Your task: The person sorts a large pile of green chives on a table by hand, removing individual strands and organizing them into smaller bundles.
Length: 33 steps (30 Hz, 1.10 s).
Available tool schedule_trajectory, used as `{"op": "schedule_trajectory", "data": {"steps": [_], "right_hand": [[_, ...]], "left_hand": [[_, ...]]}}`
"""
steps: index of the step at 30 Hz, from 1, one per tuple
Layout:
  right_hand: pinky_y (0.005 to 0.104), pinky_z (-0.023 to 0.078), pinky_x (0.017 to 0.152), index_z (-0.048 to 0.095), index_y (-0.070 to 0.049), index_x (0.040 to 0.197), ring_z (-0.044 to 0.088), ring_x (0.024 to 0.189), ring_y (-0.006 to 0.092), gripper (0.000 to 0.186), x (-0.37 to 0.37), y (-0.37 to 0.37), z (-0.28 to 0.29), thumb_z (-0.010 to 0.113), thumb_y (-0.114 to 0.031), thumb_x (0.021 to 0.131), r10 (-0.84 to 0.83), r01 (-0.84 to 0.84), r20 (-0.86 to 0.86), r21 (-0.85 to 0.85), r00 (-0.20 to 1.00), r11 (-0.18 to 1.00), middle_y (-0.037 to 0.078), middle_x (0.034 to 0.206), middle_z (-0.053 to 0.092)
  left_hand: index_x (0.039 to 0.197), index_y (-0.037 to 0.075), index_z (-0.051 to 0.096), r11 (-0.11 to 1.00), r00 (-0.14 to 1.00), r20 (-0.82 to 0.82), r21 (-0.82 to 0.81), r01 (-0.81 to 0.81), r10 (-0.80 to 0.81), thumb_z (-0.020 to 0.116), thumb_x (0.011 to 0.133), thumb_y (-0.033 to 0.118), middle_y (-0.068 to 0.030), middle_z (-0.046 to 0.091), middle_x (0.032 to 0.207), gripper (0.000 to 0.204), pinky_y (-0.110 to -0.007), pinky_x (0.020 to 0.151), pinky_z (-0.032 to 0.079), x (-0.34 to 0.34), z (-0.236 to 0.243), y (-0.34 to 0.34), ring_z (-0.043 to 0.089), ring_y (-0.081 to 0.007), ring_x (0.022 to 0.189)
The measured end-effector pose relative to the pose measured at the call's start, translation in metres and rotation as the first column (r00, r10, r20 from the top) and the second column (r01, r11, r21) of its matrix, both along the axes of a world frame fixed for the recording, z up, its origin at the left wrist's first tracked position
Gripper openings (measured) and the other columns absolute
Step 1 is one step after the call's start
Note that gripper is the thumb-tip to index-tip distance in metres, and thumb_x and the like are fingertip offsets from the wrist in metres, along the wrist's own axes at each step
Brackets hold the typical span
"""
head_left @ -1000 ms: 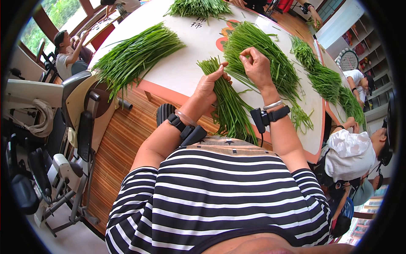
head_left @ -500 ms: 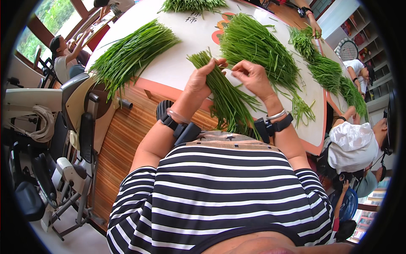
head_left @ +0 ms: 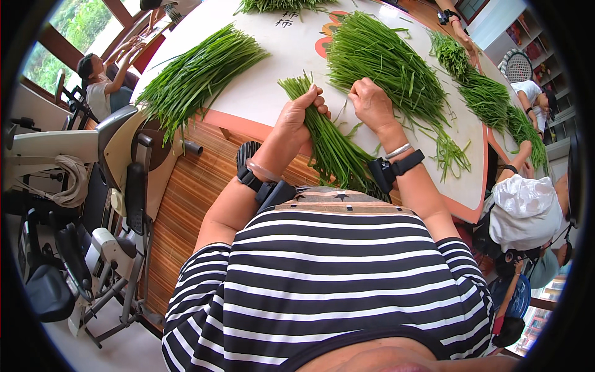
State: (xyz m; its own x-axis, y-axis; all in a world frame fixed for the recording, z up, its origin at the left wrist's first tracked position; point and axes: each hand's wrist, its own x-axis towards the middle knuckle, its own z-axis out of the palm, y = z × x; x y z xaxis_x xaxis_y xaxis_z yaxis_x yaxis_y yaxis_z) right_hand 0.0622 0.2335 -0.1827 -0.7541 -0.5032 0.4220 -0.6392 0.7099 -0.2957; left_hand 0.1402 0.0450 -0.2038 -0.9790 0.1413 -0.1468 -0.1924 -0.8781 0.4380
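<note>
My left hand (head_left: 294, 119) is wrapped round a bunch of green chives (head_left: 339, 152). The bunch slants, with its short end above my fist and its long leaves hanging toward my lap. Just to the right, apart from the bunch, my right hand (head_left: 374, 106) has its fingers pinched together; whatever is between them is too thin to make out. Beyond that hand a large pile of chives (head_left: 387, 65) lies on the white table (head_left: 291, 59). Loose, bent leaves (head_left: 451, 155) are scattered at its near end.
Another chive pile (head_left: 201, 71) overhangs the table's left edge. More chives (head_left: 486, 99) line the right side, where other people work; one person's hand (head_left: 466, 42) reaches in there. Exercise equipment (head_left: 114, 186) stands at left, beside the wooden floor (head_left: 180, 211).
My right hand has drawn slightly up from the bunch, and its fingers have curled closer together. My left fingers have closed more fully round the chives. The whole view has shifted a little.
</note>
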Motion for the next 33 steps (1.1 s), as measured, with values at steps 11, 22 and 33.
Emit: {"op": "schedule_trajectory", "data": {"steps": [11, 22, 33], "right_hand": [[0.0318, 0.048, 0.060, 0.062, 0.000, 0.087, 0.060, 0.063, 0.0205, 0.008, 0.040, -0.021, 0.023, 0.067, -0.007, 0.085, 0.341, -0.158, 0.304, -0.496, 0.889, 0.854, 0.013, 0.074, 0.065], [0.0411, 0.052, 0.065, 0.063, -0.010, 0.085, 0.063, 0.081, 0.0302, 0.006, -0.016, -0.005, 0.023, 0.068, -0.012, 0.082, -0.061, 0.068, -0.177, 0.034, 0.982, 0.997, 0.008, 0.089, 0.059], [0.0404, 0.050, 0.071, 0.061, -0.007, 0.087, 0.061, 0.083, 0.0303, 0.010, 0.012, -0.011, 0.030, 0.069, -0.009, 0.080, 0.102, -0.144, -0.182, -0.236, 0.978, 0.961, 0.008, 0.089, 0.061]], "left_hand": [[0.107, 0.001, 0.062, 0.985, 0.997, 0.081, -0.174, 0.004, 0.010, 0.063, 0.093, 0.018, -0.0012, 0.054, 0.070, 0.022, -0.033, 0.069, 0.050, -0.003, 0.009, 0.005, 0.053, -0.0142, 0.066], [0.096, 0.007, 0.061, 0.992, 0.999, 0.025, -0.113, 0.051, -0.048, 0.063, 0.094, 0.021, -0.0028, 0.060, 0.079, 0.014, -0.038, 0.085, 0.054, 0.005, 0.022, 0.008, 0.061, -0.0200, 0.075], [0.114, 0.004, 0.061, 0.992, 0.998, 0.059, -0.125, -0.020, 0.027, 0.065, 0.093, 0.018, -0.0034, 0.059, 0.073, 0.026, -0.034, 0.071, 0.052, -0.019, 0.009, 0.019, 0.060, -0.0180, 0.068]]}}
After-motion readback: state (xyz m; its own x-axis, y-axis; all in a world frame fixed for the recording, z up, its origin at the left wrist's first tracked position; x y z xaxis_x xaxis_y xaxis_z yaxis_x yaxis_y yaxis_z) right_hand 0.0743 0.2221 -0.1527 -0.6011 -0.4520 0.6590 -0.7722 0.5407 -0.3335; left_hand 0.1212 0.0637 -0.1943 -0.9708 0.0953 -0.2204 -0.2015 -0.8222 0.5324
